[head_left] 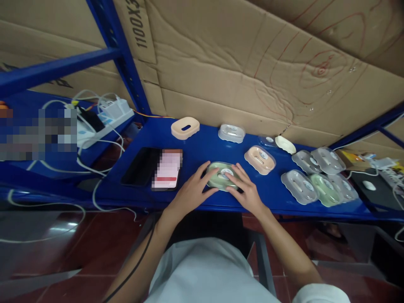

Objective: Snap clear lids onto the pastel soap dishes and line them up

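Gripping opposite ends of a green soap dish (pixel 223 184) under its clear lid, the left hand (pixel 193 188) and right hand (pixel 248 190) are apart, fingers spread over it. It sits at the near middle of the blue tabletop (pixel 202 146). To its left lies a lit smartphone (pixel 167 170); right and slightly farther, a lidded peach soap dish (pixel 259 161); farther right, lidded grey soap dishes (pixel 298 188).
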A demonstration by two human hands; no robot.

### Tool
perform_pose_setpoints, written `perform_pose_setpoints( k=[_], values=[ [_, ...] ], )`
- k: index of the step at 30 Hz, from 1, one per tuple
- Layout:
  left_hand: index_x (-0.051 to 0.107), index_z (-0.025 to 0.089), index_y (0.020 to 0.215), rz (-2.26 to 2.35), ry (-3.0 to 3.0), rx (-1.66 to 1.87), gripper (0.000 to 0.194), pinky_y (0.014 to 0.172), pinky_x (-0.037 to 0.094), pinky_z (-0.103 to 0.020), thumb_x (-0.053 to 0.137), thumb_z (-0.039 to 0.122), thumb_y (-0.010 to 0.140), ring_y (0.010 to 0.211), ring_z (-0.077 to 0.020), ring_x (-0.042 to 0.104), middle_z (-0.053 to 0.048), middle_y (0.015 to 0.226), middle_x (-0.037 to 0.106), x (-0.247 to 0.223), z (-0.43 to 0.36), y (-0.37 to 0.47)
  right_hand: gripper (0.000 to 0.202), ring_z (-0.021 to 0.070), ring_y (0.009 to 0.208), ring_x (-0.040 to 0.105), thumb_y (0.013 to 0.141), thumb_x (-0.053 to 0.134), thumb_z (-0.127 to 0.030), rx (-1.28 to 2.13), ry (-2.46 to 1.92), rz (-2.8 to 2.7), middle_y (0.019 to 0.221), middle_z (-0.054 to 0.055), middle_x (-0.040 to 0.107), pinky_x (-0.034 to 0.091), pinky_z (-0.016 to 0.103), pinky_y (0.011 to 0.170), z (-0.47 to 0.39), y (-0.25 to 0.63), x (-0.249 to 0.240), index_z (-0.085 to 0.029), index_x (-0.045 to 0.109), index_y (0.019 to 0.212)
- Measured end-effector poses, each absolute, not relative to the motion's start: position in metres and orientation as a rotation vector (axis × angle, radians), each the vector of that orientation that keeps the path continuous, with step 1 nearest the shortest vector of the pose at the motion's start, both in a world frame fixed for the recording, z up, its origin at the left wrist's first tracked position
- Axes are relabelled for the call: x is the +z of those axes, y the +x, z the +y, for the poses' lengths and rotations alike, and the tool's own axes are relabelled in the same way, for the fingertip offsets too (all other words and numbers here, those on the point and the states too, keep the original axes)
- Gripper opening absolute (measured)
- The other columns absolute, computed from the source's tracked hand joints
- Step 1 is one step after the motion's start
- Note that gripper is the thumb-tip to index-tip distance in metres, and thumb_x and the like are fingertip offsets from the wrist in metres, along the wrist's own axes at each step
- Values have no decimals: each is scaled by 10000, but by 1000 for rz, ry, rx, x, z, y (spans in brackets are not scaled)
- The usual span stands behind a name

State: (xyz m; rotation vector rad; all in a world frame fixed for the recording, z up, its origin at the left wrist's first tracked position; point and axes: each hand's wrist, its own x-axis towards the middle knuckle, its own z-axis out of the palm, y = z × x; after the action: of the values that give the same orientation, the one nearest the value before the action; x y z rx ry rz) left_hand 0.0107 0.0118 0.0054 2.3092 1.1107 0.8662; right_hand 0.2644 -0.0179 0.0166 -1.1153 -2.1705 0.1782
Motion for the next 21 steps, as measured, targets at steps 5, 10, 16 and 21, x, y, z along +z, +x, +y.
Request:
perform_pose_setpoints(
  k=[5,10,16,21],
  values=[
    [329,343,1661,1140,2305,808,719,1250,431,-532,653,425,1024,1585,-344,398,-130,1739,329,4,13,11,533,301,1569,416,1047,640,-352,235,-1143,-2042,1638,55,518,445,557,1250,-17,270,11,-368,539,1571],
    [341,343,1642,1145,2280,839,727,1232,458,-527,682,433,1006,1536,-332,467,-126,1676,411,5,13,11,577,310,1586,385,1033,665,-343,172,-1094,-2120,1661,53,487,372,598,1290,-18,265,11,-380,511,1588],
    [359,343,1629,1179,2253,877,706,1207,489,-507,686,397,1006,1505,-316,504,-120,1635,452,6,13,12,571,330,1625,293,1030,672,-340,241,-1108,-2141,1686,53,449,308,671,1290,-16,265,14,-376,525,1580],
    [318,328,1655,1198,2289,856,723,1248,430,-530,663,389,1022,1575,-333,405,-147,1696,375,4,15,11,613,312,1643,241,1057,620,-316,276,-1148,-2207,1729,59,375,380,598,1279,-17,265,14,-367,433,1639]
  ],
)
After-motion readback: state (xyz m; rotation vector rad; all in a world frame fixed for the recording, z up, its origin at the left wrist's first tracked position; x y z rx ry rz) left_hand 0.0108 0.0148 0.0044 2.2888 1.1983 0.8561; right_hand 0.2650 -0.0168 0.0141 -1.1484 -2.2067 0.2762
